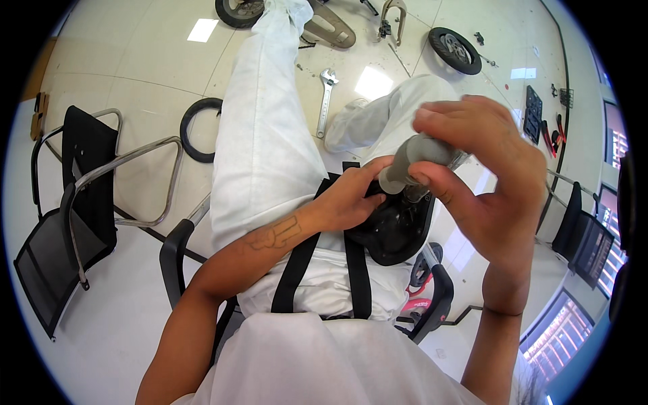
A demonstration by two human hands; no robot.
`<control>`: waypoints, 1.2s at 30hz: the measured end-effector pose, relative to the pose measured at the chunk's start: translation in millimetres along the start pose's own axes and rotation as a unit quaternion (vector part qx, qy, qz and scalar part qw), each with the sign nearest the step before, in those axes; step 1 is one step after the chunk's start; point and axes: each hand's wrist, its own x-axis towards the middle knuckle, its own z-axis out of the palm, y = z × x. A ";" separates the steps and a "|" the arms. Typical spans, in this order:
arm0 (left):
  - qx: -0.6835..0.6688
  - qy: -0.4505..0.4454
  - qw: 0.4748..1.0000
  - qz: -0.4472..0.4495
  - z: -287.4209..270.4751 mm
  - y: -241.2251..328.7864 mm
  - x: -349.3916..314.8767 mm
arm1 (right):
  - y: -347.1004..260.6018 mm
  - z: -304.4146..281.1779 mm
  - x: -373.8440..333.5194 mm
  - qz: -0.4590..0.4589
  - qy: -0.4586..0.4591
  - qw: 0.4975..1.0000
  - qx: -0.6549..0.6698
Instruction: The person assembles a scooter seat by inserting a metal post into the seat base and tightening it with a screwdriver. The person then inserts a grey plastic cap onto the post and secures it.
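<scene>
1. Right hand (516, 185): fingers and thumb around grey cylinder (422, 150), over black shell (391, 236).
2. Left hand (347, 199): at shell's edge; grip, can't tell.
3. Shell on lap (331, 270); best braced firmly, cylinder kept steady.

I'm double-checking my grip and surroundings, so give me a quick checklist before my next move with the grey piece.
1. Right hand on the grey cylindrical piece: ok, thumb and fingers hold it.
2. Left hand firm on the black part: cannot tell; it touches the part, but its hold is partly hidden.
3. Grey piece fully seated: cannot tell; hands and blur hide its far end.
4. Black straps clear of the black part: not ok, one runs right up to its edge.
5. Adjustable wrench in hand, if needed: not ok, it lies on the floor.
</scene>
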 end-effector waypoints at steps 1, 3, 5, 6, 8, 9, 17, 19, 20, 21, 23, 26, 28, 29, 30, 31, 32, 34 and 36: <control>-0.006 0.004 1.000 0.020 0.8 -2.4 0.4 | -1.7 -5.5 -0.2 0.003 0.004 1.000 -0.028; -0.017 0.013 0.998 0.058 3.6 -9.9 1.9 | -5.6 -7.8 -3.6 0.026 0.018 0.997 -0.068; -0.041 0.003 0.998 0.042 4.9 -11.9 2.1 | -9.4 -3.5 -7.6 0.054 0.036 0.994 -0.089; -0.053 -0.002 0.998 0.034 5.0 -12.6 2.0 | -11.3 -2.0 -8.4 0.063 0.043 0.992 -0.099; -0.065 0.004 0.997 0.049 6.7 -17.6 3.9 | -14.1 -0.5 -7.6 0.059 0.046 0.990 -0.120; -0.072 0.006 0.996 0.056 6.9 -16.8 5.2 | -15.0 0.4 -7.5 0.058 0.046 0.988 -0.133; -0.042 0.005 0.999 0.029 3.6 -5.6 0.6 | -15.0 5.1 -3.2 0.008 0.044 0.995 -0.093; -0.050 0.008 0.998 0.031 3.5 -6.2 0.5 | -13.5 5.5 -1.2 -0.010 0.034 0.997 -0.068; -0.047 0.007 0.998 0.027 3.0 -5.1 0.3 | -11.8 5.1 -0.7 -0.014 0.027 0.998 -0.061; -0.046 0.006 0.999 0.023 2.9 -3.9 0.3 | -10.5 4.1 0.0 -0.018 0.019 0.998 -0.055; -0.049 0.006 0.999 0.024 4.6 -5.4 0.5 | -7.8 1.4 0.4 -0.018 0.005 0.999 -0.034; -0.050 -0.006 0.999 0.000 1.2 -1.5 0.1 | -5.6 -1.5 0.2 -0.020 -0.015 1.000 -0.007; -0.055 -0.010 0.998 -0.008 0.6 -1.0 0.0 | -5.2 -2.7 -0.7 -0.023 -0.020 1.000 0.003; -0.059 -0.007 0.998 -0.003 2.0 -3.7 0.3 | -4.6 -2.0 -1.1 -0.026 -0.017 0.999 0.006; -0.063 -0.005 0.998 0.002 2.9 -5.1 0.7 | -4.3 -1.6 -1.5 -0.029 -0.013 0.999 0.008; -0.068 0.001 0.998 0.016 3.4 -4.9 0.9 | -3.1 0.5 -2.0 -0.034 -0.006 0.999 0.011; -0.074 0.006 0.997 0.031 3.9 -4.6 1.0 | -4.2 0.6 -2.0 -0.029 -0.001 1.000 0.004; -0.069 0.012 0.997 0.041 4.3 -7.0 0.8 | -8.9 0.5 -1.8 -0.015 0.005 1.000 -0.017; -0.050 0.007 0.998 0.034 4.6 -11.5 1.1 | -13.3 0.4 -4.9 0.010 0.017 0.998 -0.051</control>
